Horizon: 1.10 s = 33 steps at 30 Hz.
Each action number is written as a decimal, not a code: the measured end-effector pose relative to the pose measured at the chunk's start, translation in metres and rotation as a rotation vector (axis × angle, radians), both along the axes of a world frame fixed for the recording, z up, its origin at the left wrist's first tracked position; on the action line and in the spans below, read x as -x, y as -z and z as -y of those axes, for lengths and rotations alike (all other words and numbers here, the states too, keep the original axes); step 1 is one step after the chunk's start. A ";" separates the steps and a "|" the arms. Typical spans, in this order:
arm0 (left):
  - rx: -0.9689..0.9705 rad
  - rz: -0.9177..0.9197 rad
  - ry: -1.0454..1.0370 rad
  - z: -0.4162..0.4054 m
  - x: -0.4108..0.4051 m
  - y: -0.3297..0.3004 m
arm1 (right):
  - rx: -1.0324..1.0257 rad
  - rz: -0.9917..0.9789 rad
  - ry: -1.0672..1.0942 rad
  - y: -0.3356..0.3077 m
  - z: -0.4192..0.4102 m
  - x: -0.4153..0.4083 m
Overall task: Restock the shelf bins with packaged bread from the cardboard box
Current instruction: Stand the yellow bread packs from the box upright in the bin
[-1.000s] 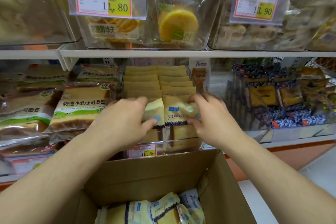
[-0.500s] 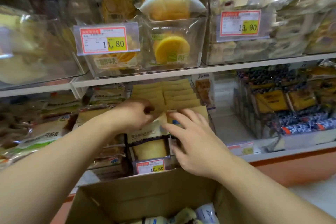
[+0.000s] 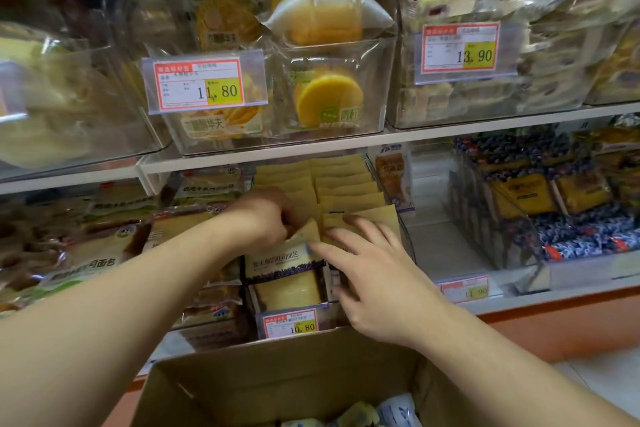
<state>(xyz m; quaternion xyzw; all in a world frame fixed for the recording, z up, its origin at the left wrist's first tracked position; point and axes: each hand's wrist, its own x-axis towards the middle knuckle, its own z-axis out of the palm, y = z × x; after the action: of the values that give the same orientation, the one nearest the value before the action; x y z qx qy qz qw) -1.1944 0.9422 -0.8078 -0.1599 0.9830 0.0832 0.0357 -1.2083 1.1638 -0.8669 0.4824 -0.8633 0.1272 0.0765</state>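
Two rows of tan-topped bread packs (image 3: 332,184) are seen standing in a clear bin (image 3: 405,239) at the centre of the frame, the front pack (image 3: 284,274) printed with Chinese characters ending 司面包 above a price tag (image 3: 290,322) reading 10.80. The left hand (image 3: 263,218) is curled around pack tops in the left row, its fingertips hidden, while the right hand (image 3: 374,274) is laid with fingers spread and straight over the right row's front packs. The cardboard box (image 3: 277,381) is cut off at the bottom edge, its packs barely shown; tags reading 11.80 (image 3: 201,87) and 13.90 (image 3: 460,48) are hung on blurred upper bins.
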 end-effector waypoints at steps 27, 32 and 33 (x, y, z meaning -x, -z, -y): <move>0.003 -0.105 0.038 -0.013 -0.033 -0.008 | 0.082 -0.065 0.192 -0.006 -0.016 0.019; 0.084 -0.153 0.061 -0.011 -0.031 -0.015 | 0.115 -0.040 0.277 -0.007 -0.023 0.036; 0.101 -0.128 0.079 -0.013 -0.031 -0.011 | 0.097 -0.030 0.274 -0.005 -0.024 0.038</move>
<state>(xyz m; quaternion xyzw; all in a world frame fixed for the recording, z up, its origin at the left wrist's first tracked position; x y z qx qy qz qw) -1.1631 0.9551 -0.7967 -0.1171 0.9917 0.0420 -0.0322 -1.2459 1.1876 -0.8620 0.3577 -0.9126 0.1500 0.1293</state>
